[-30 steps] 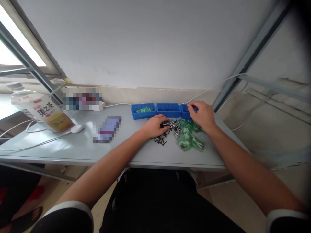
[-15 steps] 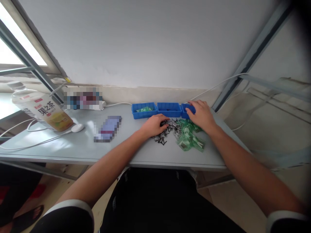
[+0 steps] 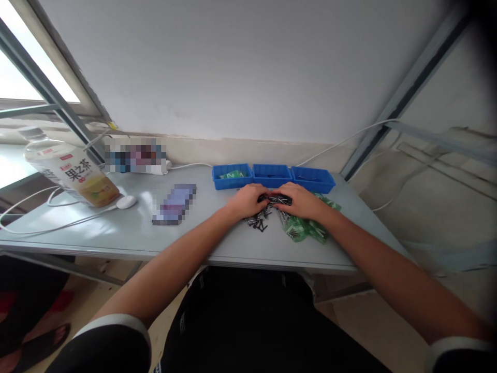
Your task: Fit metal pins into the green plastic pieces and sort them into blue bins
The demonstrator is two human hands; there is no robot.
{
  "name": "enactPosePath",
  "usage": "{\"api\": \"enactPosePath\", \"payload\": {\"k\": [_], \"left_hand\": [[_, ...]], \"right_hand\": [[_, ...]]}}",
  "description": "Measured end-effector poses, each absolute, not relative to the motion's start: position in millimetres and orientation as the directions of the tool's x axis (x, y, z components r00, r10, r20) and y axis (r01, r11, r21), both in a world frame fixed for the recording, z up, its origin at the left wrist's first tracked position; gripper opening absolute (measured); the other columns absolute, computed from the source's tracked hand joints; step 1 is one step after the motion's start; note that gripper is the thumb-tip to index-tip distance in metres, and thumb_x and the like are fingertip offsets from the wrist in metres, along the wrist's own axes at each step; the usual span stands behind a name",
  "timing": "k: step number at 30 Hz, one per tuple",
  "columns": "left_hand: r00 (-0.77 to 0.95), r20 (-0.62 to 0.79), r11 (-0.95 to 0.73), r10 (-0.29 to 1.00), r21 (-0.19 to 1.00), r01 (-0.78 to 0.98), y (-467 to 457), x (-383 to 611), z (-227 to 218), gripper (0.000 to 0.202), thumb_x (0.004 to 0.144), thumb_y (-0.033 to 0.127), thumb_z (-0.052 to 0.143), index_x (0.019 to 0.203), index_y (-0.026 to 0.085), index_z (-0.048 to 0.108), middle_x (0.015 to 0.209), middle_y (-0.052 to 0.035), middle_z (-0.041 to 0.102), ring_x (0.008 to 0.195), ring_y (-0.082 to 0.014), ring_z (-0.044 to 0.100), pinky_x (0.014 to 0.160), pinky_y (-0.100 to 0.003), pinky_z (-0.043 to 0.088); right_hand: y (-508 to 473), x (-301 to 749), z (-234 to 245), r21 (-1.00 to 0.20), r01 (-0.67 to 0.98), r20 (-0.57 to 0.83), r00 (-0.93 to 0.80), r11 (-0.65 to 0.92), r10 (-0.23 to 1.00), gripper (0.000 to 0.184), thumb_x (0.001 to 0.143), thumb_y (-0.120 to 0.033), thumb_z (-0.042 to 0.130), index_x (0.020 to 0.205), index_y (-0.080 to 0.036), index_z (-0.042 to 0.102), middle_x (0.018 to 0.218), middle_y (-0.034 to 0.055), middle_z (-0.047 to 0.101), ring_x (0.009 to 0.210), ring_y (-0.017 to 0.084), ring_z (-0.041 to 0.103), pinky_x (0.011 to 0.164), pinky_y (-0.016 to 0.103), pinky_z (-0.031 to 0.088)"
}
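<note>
A pile of dark and silver screws (image 3: 256,221) lies on the grey table in front of three small blue bins. My left hand (image 3: 248,200) rests against the pile's left side, fingers curled round some screws. Facing it, my right hand (image 3: 298,201) has its fingers bent over the same pile, gathering screws between the two hands. Partly under my right hand lie green plastic packets (image 3: 305,228) with small pieces inside. The left blue bin (image 3: 232,182) contains green packets. A few dark pieces show in the middle bin (image 3: 272,182) and the right bin (image 3: 313,184).
At the left stand a tilted-looking drink bottle (image 3: 72,168) and a white round device (image 3: 126,201) with a cable. A blurred phone-like object (image 3: 174,204) lies left of my hands. Metal frame posts (image 3: 399,98) flank the table (image 3: 233,254). Another person's foot (image 3: 58,336) shows below.
My right hand has left the right blue bin and come down leftward onto the screw pile. That bin is now in full view. My left hand stays at the pile.
</note>
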State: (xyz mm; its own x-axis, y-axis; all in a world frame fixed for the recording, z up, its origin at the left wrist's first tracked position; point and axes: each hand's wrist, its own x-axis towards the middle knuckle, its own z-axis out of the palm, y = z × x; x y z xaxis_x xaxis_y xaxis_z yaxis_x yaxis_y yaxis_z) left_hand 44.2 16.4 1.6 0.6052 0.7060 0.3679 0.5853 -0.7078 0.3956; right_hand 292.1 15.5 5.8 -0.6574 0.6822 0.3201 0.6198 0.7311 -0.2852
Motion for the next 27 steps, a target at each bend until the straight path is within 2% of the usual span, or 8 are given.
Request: {"api": "enactPosePath", "payload": {"k": [3, 10, 18, 25, 27], "left_hand": [[0.604, 0.373, -0.71, 0.704, 0.402, 0.579, 17.4, 44.7, 0.9, 0.023, 0.092, 0.024, 0.063, 0.109, 0.022, 0.079, 0.109, -0.0074, 0.079, 0.105, -0.0267, 0.073, 0.098, -0.039, 0.056], [0.596, 0.395, -0.715, 0.699, 0.382, 0.585, 18.5, 43.8, 1.0, 0.025, 0.091, 0.019, 0.061, 0.107, 0.022, 0.079, 0.106, -0.0062, 0.08, 0.103, -0.0258, 0.074, 0.097, -0.037, 0.056], [0.573, 0.406, -0.702, 0.712, 0.419, 0.575, 18.2, 43.8, 2.2, 0.028, 0.092, 0.018, 0.061, 0.113, 0.022, 0.079, 0.108, -0.0053, 0.081, 0.105, -0.0254, 0.074, 0.099, -0.037, 0.056], [0.552, 0.454, -0.714, 0.699, 0.408, 0.569, 16.0, 44.8, 1.6, 0.027, 0.097, 0.029, 0.062, 0.118, 0.021, 0.077, 0.114, -0.008, 0.08, 0.11, -0.0276, 0.072, 0.103, -0.041, 0.055], [0.548, 0.461, -0.715, 0.698, 0.403, 0.572, 14.5, 45.4, 3.2, 0.028, 0.097, 0.027, 0.06, 0.119, 0.02, 0.077, 0.115, -0.0084, 0.08, 0.111, -0.0277, 0.072, 0.104, -0.042, 0.054]], "right_hand": [[19.4, 292.3, 4.9, -0.263, 0.624, 0.332, -0.657, 0.736, 0.676, 0.035, 0.097, -0.035, 0.069, 0.13, -0.025, 0.076, 0.119, 0.0107, 0.08, 0.111, 0.033, 0.069, 0.1, 0.05, 0.054], [20.0, 291.9, 6.5, -0.279, 0.615, 0.379, -0.636, 0.738, 0.673, 0.017, 0.095, -0.026, 0.069, 0.106, -0.026, 0.082, 0.105, 0.0081, 0.082, 0.104, 0.031, 0.072, 0.093, 0.045, 0.056], [14.6, 290.9, 13.2, -0.334, 0.683, 0.441, -0.496, 0.65, 0.748, 0.018, 0.096, -0.029, 0.069, 0.105, -0.027, 0.085, 0.108, 0.0073, 0.083, 0.102, 0.029, 0.075, 0.096, 0.045, 0.058], [11.6, 291.6, 19.1, -0.396, 0.64, 0.513, -0.44, 0.659, 0.736, 0.018, 0.096, -0.03, 0.069, 0.103, -0.028, 0.085, 0.105, 0.0051, 0.083, 0.099, 0.027, 0.077, 0.095, 0.043, 0.058], [11.2, 291.5, 18.6, -0.402, 0.635, 0.533, -0.424, 0.66, 0.732, 0.016, 0.096, -0.03, 0.07, 0.102, -0.027, 0.085, 0.104, 0.0051, 0.083, 0.097, 0.027, 0.077, 0.093, 0.042, 0.058]]}}
